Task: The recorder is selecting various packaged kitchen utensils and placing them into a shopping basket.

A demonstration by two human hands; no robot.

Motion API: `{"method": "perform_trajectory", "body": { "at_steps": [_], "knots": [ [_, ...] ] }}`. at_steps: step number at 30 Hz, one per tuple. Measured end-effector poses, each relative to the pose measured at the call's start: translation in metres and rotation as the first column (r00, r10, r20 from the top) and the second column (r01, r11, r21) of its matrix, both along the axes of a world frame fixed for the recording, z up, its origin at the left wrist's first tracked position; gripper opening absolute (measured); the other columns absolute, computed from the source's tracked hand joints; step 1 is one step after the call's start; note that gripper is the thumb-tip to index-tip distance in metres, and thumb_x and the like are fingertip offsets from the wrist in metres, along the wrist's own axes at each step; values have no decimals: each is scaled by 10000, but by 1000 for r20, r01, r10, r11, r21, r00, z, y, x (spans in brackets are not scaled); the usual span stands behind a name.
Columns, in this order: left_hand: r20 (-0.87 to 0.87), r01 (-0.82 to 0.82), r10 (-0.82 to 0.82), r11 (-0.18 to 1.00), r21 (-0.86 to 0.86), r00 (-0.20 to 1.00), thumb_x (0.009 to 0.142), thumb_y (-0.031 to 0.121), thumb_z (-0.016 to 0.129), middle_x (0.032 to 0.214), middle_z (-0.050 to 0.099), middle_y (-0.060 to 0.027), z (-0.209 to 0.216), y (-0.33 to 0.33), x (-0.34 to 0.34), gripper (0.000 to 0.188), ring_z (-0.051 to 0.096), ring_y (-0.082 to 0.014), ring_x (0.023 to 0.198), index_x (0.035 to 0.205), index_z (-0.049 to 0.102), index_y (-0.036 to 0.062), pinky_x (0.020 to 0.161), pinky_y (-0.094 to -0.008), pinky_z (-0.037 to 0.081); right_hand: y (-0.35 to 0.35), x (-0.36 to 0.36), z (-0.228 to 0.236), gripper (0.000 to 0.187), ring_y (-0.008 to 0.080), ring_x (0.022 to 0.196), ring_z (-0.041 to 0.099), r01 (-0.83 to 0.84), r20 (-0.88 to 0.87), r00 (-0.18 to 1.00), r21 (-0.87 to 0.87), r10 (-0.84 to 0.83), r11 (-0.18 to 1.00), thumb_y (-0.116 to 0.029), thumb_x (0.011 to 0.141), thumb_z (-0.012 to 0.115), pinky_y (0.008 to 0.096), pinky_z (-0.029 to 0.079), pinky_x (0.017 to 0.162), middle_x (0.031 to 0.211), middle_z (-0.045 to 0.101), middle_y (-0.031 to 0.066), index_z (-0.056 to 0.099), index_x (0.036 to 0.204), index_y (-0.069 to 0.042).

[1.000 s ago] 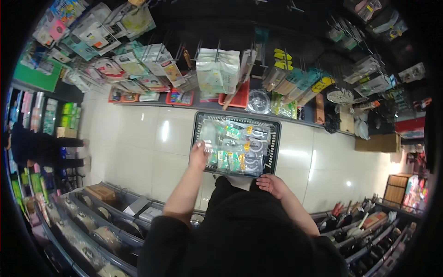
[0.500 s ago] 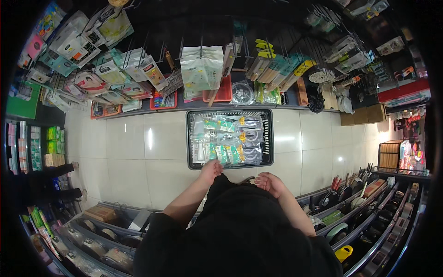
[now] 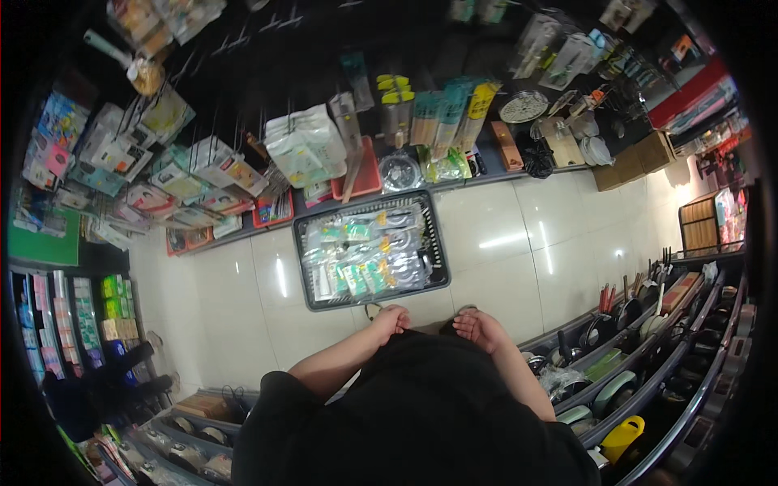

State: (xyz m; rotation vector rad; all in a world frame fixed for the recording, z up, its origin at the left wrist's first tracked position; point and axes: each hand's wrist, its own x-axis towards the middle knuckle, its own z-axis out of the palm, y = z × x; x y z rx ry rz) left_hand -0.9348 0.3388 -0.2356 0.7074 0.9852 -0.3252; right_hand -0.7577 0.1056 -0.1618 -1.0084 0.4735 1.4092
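My left hand (image 3: 393, 320) is in front of my dark shirt, just below the near rim of a black plastic basket (image 3: 381, 297). Its fingers are curled together, with nothing visible in them. Further right, my right hand (image 3: 480, 330) hangs apart from everything over the tiles, its fingers loosely bent and slightly separated, holding nothing. Inside the basket lie several clear-bagged packages with green and white labels (image 3: 354, 277). Along its right side are bagged grey ring-shaped items (image 3: 405, 266). Neither hand touches the basket.
Hanging kitchen goods and a low shelf with red trays (image 3: 365, 168) line the far side. Cardboard boxes (image 3: 636, 166) stand at the far right. Racks of pans (image 3: 620, 389) and a yellow item (image 3: 624, 437) border the right. A person in dark clothing (image 3: 89, 393) is at the left.
My view has turned, so the basket appears further left and tilted. My left hand has come away from the basket's near rim toward my body. The right hand stays in front of me.
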Motion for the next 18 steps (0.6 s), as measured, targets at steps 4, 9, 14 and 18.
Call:
{"method": "perform_trajectory", "body": {
  "at_steps": [4, 9, 14, 18],
  "knots": [
    [-40, 154, -150, 979, 136, 988, 894, 243, 522, 754, 593, -51, -2, -56, 35, 190, 573, -143, 625, 975, 563, 77, 526, -270, 450, -64, 41, -17, 207, 254, 914, 635, 24, -8, 1000, 94, -23, 995, -188, 959, 423, 374, 512, 821, 948, 649, 128, 546, 1035, -40],
    [-13, 142, -143, 962, 234, 990, 915, 234, 513, 827, 615, -71, 23, -143, 111, 218, 589, -150, 675, 1035, 568, 61, 558, -270, 466, -153, 108, -12, 233, 285, 946, 613, 110, 3, 994, 121, -111, 987, -197, 941, 451, 400, 501, 846, 989, 629, 156, 520, 1073, -17],
    [124, 157, -202, 940, 304, 972, 936, 209, 489, 834, 612, -65, 52, -190, 191, 199, 593, -152, 703, 1036, 554, 50, 603, -266, 462, -219, 152, -12, 241, 295, 946, 607, 204, -1, 978, 223, -209, 953, -193, 927, 466, 412, 499, 844, 1004, 622, 164, 514, 1075, -10],
    [116, 208, -266, 908, 364, 957, 934, 188, 486, 841, 615, -76, 57, -208, 227, 190, 598, -155, 701, 1029, 556, 40, 591, -265, 470, -250, 173, -12, 237, 293, 937, 611, 225, -3, 973, 220, -230, 949, -191, 928, 463, 417, 499, 839, 1002, 623, 163, 515, 1069, -8]
  ]
}}
